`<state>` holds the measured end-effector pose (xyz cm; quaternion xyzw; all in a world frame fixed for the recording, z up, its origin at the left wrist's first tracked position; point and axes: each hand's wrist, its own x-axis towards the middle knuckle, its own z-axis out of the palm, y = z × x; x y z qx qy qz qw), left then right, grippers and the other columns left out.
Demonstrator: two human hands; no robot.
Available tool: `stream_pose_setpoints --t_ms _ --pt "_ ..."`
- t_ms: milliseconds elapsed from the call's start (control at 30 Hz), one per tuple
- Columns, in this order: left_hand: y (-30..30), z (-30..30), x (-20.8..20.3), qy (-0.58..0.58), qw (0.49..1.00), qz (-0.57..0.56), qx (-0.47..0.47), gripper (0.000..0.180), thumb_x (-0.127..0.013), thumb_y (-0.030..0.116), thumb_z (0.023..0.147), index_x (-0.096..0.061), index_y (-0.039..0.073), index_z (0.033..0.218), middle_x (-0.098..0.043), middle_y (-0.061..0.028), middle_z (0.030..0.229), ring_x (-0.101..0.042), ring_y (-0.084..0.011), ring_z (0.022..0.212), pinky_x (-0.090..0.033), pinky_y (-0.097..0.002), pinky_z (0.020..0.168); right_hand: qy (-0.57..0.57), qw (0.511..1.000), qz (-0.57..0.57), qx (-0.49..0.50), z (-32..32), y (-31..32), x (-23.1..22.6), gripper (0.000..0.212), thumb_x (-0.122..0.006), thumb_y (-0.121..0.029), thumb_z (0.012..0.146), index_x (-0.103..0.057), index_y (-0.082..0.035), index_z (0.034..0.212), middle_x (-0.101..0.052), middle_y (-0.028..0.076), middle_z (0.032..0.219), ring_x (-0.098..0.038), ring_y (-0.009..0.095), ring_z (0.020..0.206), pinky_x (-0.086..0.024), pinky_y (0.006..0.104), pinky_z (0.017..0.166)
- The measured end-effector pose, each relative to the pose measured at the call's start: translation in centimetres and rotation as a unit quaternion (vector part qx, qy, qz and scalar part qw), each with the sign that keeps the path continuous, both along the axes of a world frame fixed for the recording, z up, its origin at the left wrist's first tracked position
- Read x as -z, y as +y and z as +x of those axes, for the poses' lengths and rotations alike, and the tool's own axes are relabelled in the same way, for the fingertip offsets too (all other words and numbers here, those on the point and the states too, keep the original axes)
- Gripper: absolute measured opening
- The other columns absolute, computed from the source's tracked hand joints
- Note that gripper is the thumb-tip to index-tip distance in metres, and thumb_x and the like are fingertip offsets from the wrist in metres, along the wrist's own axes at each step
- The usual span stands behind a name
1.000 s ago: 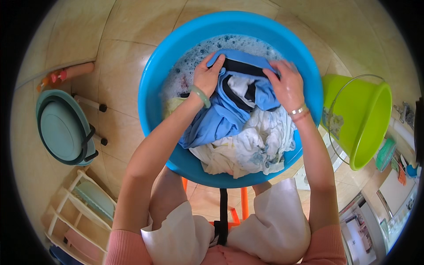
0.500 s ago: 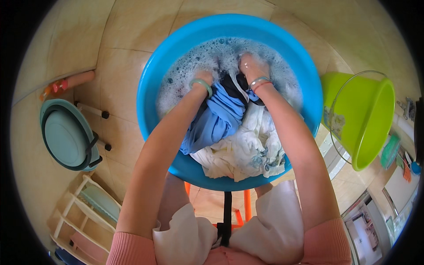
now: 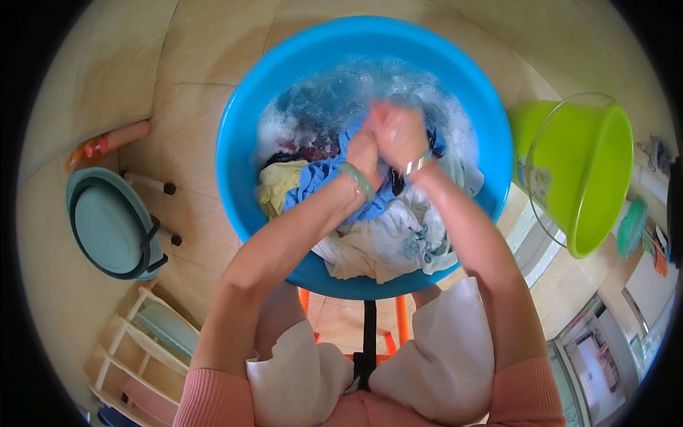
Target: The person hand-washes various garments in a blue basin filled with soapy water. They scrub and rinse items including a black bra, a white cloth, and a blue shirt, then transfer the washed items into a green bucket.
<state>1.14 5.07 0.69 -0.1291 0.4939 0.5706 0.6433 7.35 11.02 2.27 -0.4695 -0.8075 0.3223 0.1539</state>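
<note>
A large blue basin (image 3: 238, 206) holds foamy water and a heap of wet laundry. My left hand (image 3: 363, 151), a pale green bangle on its wrist, is closed over the blue garment (image 3: 313, 183). Pressed against it, my right hand (image 3: 403, 135) is curled into a fist shape, with blue cloth showing on both sides of the pair. Motion smears the right fingertips. White garments (image 3: 388, 238) lie in a bunch at the basin's near side. A yellowish cloth (image 3: 279, 186) rests at the left, beside dark cloth (image 3: 313, 151) half under the suds.
A lime-green bucket (image 3: 569, 167) with a wire handle stands right of the basin. Teal folding basins (image 3: 110, 224) are at the left, above a cream rack (image 3: 135, 338). Below the basin, orange legs (image 3: 402, 320) show between my knees. Tiled floor (image 3: 192, 142) surrounds it.
Both hands have risen out of the foam toward me and come together over the blue garment. The water is now churned, and the yellowish and dark cloths have come into sight at the left.
</note>
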Motion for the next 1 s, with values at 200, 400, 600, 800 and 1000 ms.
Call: stream_pose_setpoints --t_ms 200,400,600,800,1000 --pt "-1.3 -1.2 2.7 0.004 0.993 -0.095 0.07 0.037 -0.047 0.039 0.097 -0.064 0.009 0.108 -0.063 -0.0095 0.09 -0.059 -0.0228 0.076 -0.048 -0.0405 0.072 -0.029 0.999 0.043 -0.018 0.2 -2.4 0.2 0.02 -0.054 -0.019 0.094 -0.059 -0.005 0.082 -0.059 0.02 0.067 -0.061 0.04 0.065 -0.049 0.0453 0.056" --pt "-3.3 -4.2 4.7 -0.044 0.983 0.177 0.034 0.021 -0.049 0.028 0.098 -0.057 0.009 0.106 -0.061 -0.0025 0.082 -0.06 -0.0175 0.078 -0.049 -0.0316 0.072 0.081 0.996 0.023 -0.035 -3.3 -4.0 -1.6 0.027 -0.058 -0.016 0.093 -0.052 -0.005 0.068 -0.056 0.021 0.061 -0.059 0.039 0.06 -0.047 0.0464 0.053" --pt "-0.4 -1.8 -0.4 -0.002 0.985 -0.14 0.098 0.03 -0.043 0.034 0.1 -0.061 0.01 0.102 -0.065 -0.0051 0.099 -0.063 -0.0207 0.087 -0.051 -0.0403 0.079 -0.067 0.995 0.002 0.076 -0.5 0.4 2.0 0.024 -0.052 -0.022 0.093 -0.062 -0.005 0.079 -0.063 0.019 0.069 -0.066 0.035 0.064 -0.052 0.0466 0.054" --pt "-3.5 -5.7 4.1 -0.187 0.959 0.207 0.057 0.028 -0.043 0.033 0.099 -0.06 0.011 0.097 -0.06 -0.003 0.086 -0.06 -0.0188 0.081 -0.049 -0.0359 0.074 0.048 0.996 0.019 -0.069 -2.7 -6.2 -2.9 0.016 -0.058 -0.019 0.09 -0.057 -0.006 0.079 -0.06 0.017 0.065 -0.061 0.034 0.057 -0.048 0.0422 0.051" --pt "-0.7 -2.8 -0.5 -0.02 0.984 -0.154 0.082 0.037 -0.042 0.04 0.101 -0.061 0.008 0.105 -0.065 -0.0044 0.102 -0.063 -0.0188 0.09 -0.05 -0.0353 0.078 0.013 0.998 0.032 0.057 -1.7 1.2 2.4 0.018 -0.054 -0.016 0.093 -0.062 -0.004 0.082 -0.058 0.021 0.066 -0.059 0.041 0.062 -0.049 0.0458 0.055"
